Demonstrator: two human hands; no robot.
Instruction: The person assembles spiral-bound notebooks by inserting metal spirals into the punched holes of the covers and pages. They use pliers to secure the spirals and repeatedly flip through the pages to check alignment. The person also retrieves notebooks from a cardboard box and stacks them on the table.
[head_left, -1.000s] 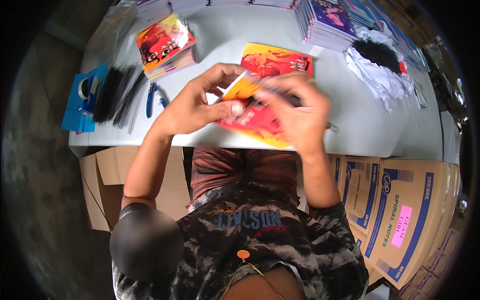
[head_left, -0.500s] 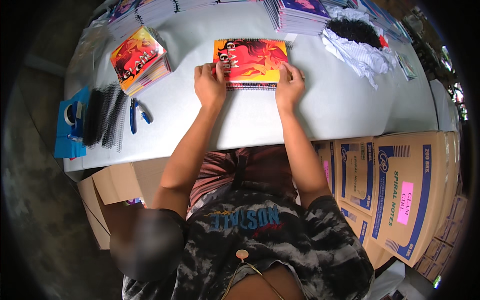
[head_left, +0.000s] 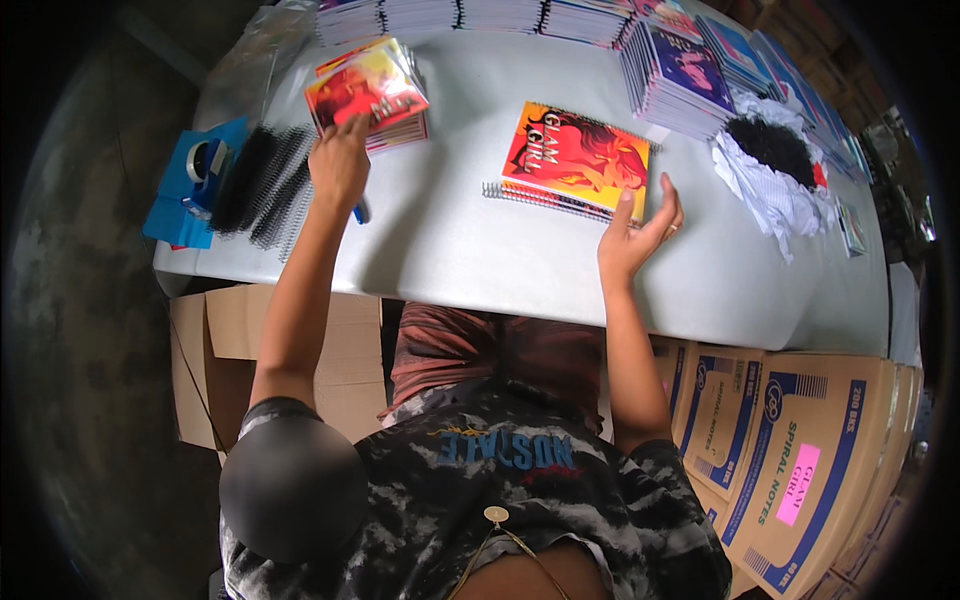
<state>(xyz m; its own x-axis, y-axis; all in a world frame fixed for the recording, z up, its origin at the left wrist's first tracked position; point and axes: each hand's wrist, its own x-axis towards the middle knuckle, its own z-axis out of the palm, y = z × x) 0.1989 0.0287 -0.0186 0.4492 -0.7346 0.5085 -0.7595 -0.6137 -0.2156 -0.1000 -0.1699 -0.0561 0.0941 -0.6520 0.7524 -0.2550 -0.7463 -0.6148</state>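
On the far left part of the table, my left hand point(head_left: 340, 160) has its fingers closed on the near edge of a red and yellow notebook point(head_left: 365, 88). That notebook sits tilted on top of a stack of similar ones point(head_left: 410, 130). In front of me lies a small pile of spiral notebooks point(head_left: 575, 155) with the same cover, their wire bindings showing along the near and far edges. My right hand point(head_left: 637, 240) is beside the pile's near right corner, thumb at the edge and fingers apart, gripping nothing.
Black wire spirals point(head_left: 265, 180), a blue-handled tool point(head_left: 360, 212) and a tape dispenser point(head_left: 205, 165) lie at left. Notebook stacks point(head_left: 500, 15) line the back; a purple-covered stack point(head_left: 680, 75) and crumpled cloth point(head_left: 775, 205) occupy the right. Cardboard boxes point(head_left: 820, 450) stand below the table.
My left hand has left the spiral notebooks and reached over to the stack on the left. My right hand has loosened beside the pile, which now lies slightly turned. The view has shifted.
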